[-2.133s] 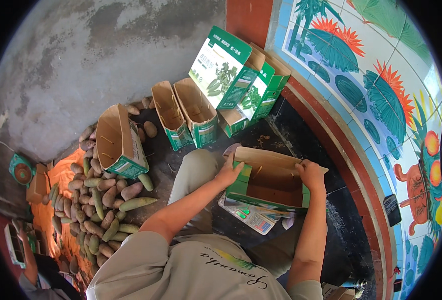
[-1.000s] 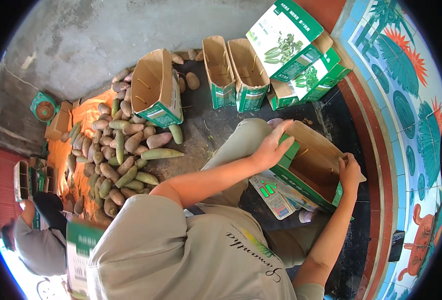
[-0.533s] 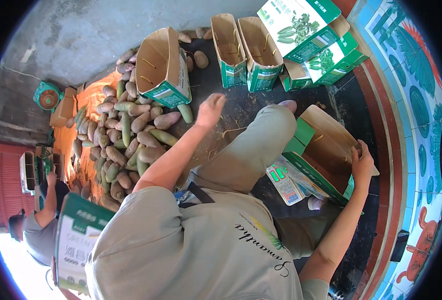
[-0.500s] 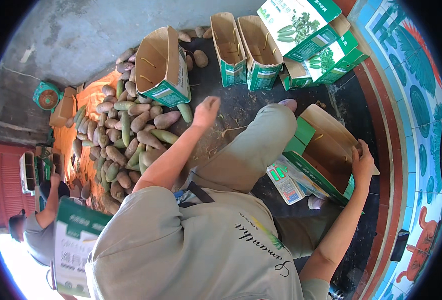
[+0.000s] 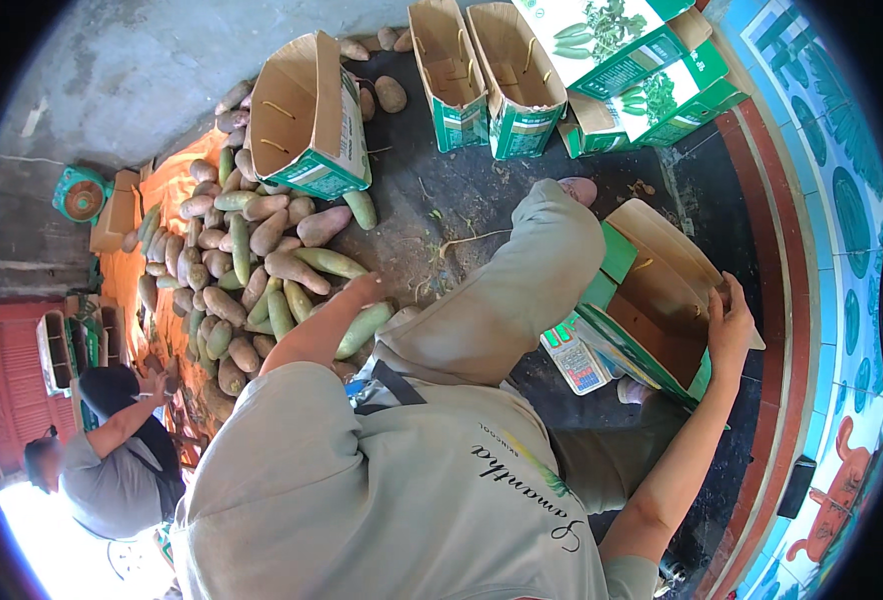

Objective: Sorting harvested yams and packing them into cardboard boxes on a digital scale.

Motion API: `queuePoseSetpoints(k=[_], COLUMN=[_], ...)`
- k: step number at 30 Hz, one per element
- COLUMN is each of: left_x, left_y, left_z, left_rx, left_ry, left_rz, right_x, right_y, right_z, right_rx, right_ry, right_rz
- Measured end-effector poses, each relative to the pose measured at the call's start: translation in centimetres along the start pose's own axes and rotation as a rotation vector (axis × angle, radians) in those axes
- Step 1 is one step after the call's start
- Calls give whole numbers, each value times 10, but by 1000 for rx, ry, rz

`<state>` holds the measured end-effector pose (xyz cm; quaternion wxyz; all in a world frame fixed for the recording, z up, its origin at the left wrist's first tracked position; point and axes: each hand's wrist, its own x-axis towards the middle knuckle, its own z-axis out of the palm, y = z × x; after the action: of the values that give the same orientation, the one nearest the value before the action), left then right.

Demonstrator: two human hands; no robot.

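Head view, as observed from beside the seated person: the left hand (image 5: pixel 365 289) stands left of centre in the frame, at the right edge of the pile of root vegetables (image 5: pixel 267 210); its fingers are blurred and foreshortened, and I cannot tell whether they are spread or pressed together.

The nearest item is a thick green root (image 5: pixel 364 332), lying just below the hand; its long axis runs from lower left to upper right in the frame; whether hand and root touch cannot be told. A slimmer green root (image 5: pixel 324 261) lies just above and left of the hand, its long axis sloping down to the right, so that its lower end points toward the fingers.

The right hand (image 5: pixel 730 325) is at the right of the frame, well apart from the pile; its fingers are closed over the rim of an open green box (image 5: pixel 667 250), which sits tilted beside a scale (image 5: pixel 580 368); the left hand is plainly the nearer to both roots. The bent knee (image 5: pixel 567 235) comes between the pile and that box; a second box (image 5: pixel 334 176) stands upright in the upper part of the frame, beside the pile.
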<state>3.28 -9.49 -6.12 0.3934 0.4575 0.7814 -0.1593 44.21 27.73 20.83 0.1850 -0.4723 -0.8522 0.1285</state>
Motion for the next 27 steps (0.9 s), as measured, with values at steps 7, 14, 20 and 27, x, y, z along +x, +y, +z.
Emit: queuePoseSetpoints(k=[7,14,20,27], left_x=[7,33,36,29], left_y=[59,44,43,39], left_z=[20,77,63,45], left_rx=[-14,70,87,190], left_ry=[-217,-205,-267,-288], left_rz=[-105,-59,-74,-103], right_x=[4,4,4,7], right_y=[-4,-13,-8,-15], right_z=[8,12,14,17], right_rx=[-13,-14,-20,-42], right_ry=[-17,0,-38,-38], right_rz=[37,-40,57,55])
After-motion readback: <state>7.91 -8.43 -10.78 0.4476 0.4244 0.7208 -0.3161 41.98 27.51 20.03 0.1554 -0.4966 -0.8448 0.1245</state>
